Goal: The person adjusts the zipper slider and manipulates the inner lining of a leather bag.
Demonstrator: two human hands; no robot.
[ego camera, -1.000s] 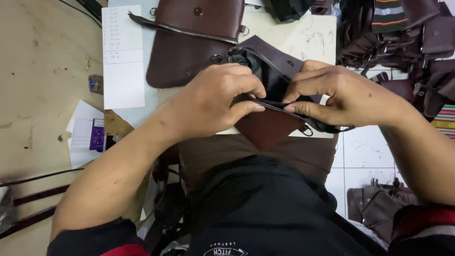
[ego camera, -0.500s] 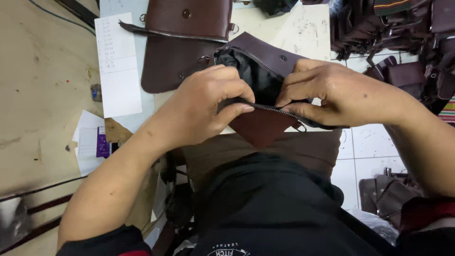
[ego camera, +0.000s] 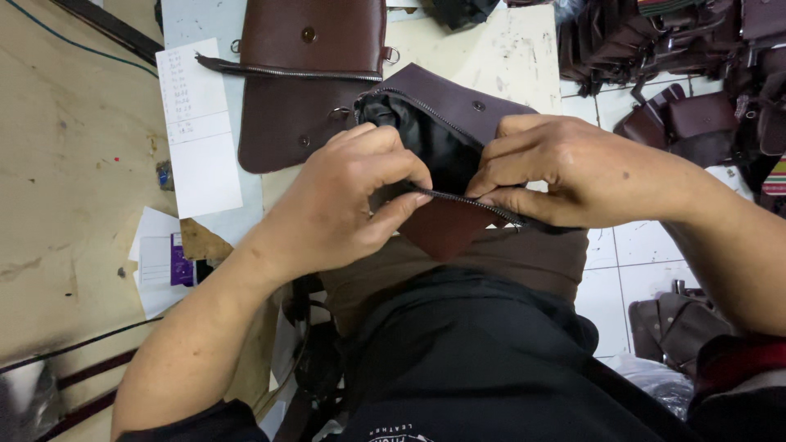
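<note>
- Brown leather pouch (ego camera: 458, 123), held above the person's lap at the table edge; its mouth gapes, showing black lining (ego camera: 426, 139) inside and nothing else that can be made out.
- Zip (ego camera: 471, 200) along the near edge of the pouch mouth, stretched between both hands.
- Left hand (ego camera: 344, 205): fingers curled, thumb and forefinger pinching the zip edge at its left end.
- Right hand (ego camera: 573, 172): fingers pressed together over the pouch rim, thumb beneath, pinching the zip edge.
- Second brown leather bag (ego camera: 311, 74), flat on the table just beyond the pouch, zip strip across its middle.
- White sheet of paper (ego camera: 196, 131) beside that bag, with handwriting on it.
- Pale wooden table (ego camera: 74, 164), scuffed; paper slips (ego camera: 155, 262) near its edge.
- White tiled floor (ego camera: 639, 254) to the right, with a heap of dark leather bags (ego camera: 696, 74) on it.
</note>
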